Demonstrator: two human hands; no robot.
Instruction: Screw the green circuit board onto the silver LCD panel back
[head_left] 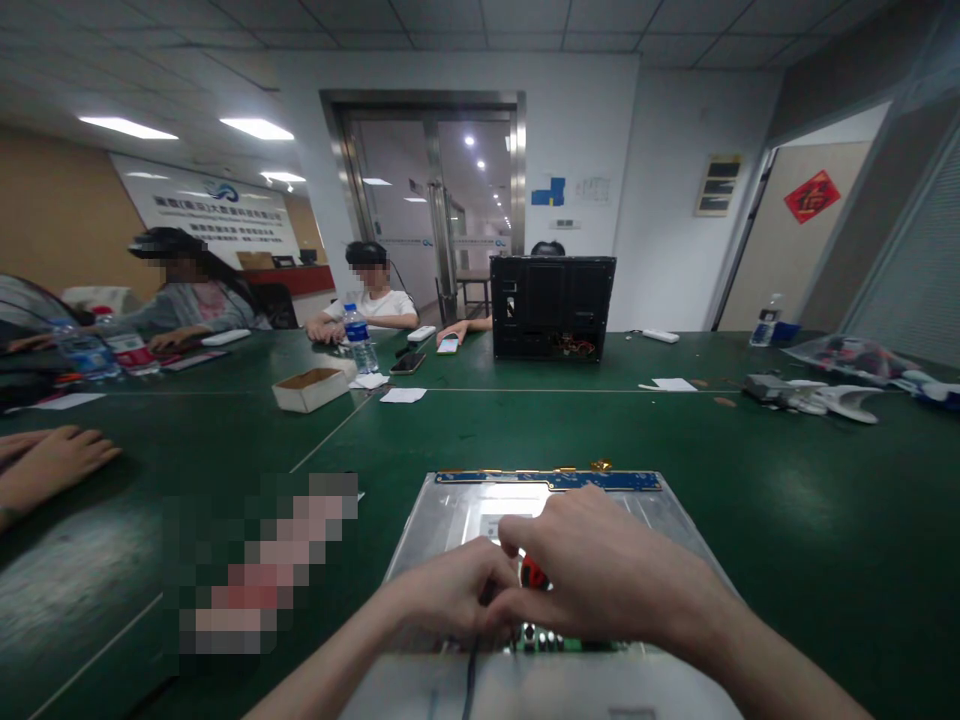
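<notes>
A flat silvery metal panel (pixel 424 525) lies on the table in front of me, with a narrow blue circuit board (pixel 622 481) along its far edge. My right hand (pixel 600 560) is closed around a red-and-black screwdriver (pixel 534 572); most of that tool is hidden by the fingers. Close against it, my left hand (pixel 457 590) has its fingers curled in a pinch, and what they hold is hidden. Below both hands, part of a green circuit board (pixel 555 640) shows at the near side of the panel. A thin black cable (pixel 470 675) runs down beneath my left hand.
On the green table (pixel 787 500) stand a black monitor housing (pixel 551 310), an open white box (pixel 311 390) and a water bottle (pixel 360 340). Grey parts (pixel 810 395) lie at right. Another person's hand (pixel 60 465) rests at left; other people sit across.
</notes>
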